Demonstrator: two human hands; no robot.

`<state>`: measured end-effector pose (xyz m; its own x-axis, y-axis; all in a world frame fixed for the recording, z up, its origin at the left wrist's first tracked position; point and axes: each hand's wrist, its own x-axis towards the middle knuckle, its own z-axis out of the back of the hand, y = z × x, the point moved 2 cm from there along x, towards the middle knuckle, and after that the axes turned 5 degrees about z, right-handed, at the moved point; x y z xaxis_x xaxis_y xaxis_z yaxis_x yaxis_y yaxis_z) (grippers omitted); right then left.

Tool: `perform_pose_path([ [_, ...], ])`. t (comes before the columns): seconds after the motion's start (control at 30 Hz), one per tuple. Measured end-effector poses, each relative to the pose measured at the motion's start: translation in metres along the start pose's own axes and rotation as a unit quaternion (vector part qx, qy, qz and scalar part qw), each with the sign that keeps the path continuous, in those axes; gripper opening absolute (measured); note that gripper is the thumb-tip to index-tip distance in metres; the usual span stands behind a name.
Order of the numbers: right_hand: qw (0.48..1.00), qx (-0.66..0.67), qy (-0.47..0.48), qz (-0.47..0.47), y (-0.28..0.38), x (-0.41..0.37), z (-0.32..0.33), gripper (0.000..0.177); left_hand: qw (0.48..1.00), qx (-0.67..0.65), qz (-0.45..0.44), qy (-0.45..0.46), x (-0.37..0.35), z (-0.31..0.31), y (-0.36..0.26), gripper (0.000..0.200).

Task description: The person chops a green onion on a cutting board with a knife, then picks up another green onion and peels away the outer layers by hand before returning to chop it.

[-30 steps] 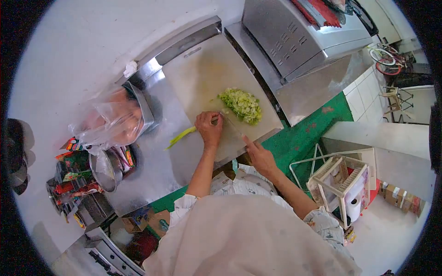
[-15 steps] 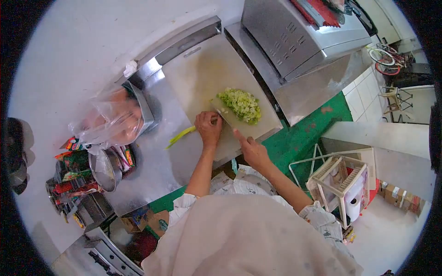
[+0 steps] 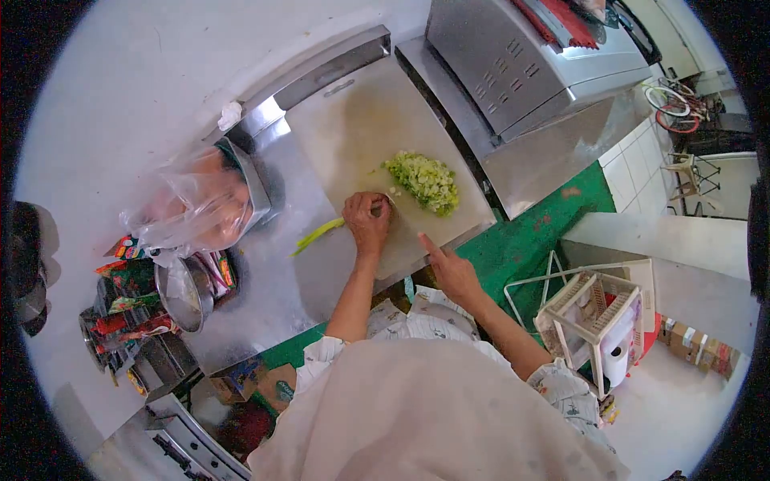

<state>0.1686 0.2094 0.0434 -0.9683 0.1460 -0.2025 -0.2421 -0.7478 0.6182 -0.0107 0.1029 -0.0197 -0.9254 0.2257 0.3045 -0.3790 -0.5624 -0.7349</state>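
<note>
A pale cutting board (image 3: pixel 361 120) lies on the steel counter with a heap of chopped green vegetable (image 3: pixel 425 183) on its right part. My left hand (image 3: pixel 367 220) is closed around green stalks (image 3: pixel 319 236), whose long ends stick out to the left past the board's edge. My right hand (image 3: pixel 451 271) is closed on a knife at the board's near edge, index finger stretched along it. The blade is hard to make out against the board and points towards my left fingertips. A few small cut bits lie beside those fingertips.
Left on the steel counter (image 3: pixel 241 321) are a metal container (image 3: pixel 255 188) with a plastic bag (image 3: pixel 192 204), a metal bowl (image 3: pixel 183 295) and colourful packets. A large metal appliance (image 3: pixel 513 72) stands at the upper right. A cream rack (image 3: pixel 597 309) stands on the right.
My right hand has shifted slightly right and down, and the knife blade shows less clearly. My left hand has barely moved and still grips the stalks.
</note>
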Motion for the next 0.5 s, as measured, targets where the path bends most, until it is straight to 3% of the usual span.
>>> perform_pose_path([
  [0.23,0.999,-0.037,0.027,-0.023,0.000,0.000,-0.003,0.062,0.999,0.035,0.007,0.008,-0.001,0.000,0.000,0.014],
  [0.3,1.000,-0.013,-0.023,0.004,-0.003,-0.014,0.000,0.060,1.000,0.017,0.003,-0.002,-0.001,-0.001,0.000,0.013],
  [0.4,1.000,0.010,-0.001,-0.025,0.002,-0.016,0.008,0.057,1.000,0.005,0.015,0.005,-0.002,0.000,-0.001,0.012],
  [0.5,0.999,0.026,-0.031,0.005,0.000,-0.012,0.000,0.056,1.000,0.019,0.020,0.003,-0.001,0.002,-0.005,0.012],
])
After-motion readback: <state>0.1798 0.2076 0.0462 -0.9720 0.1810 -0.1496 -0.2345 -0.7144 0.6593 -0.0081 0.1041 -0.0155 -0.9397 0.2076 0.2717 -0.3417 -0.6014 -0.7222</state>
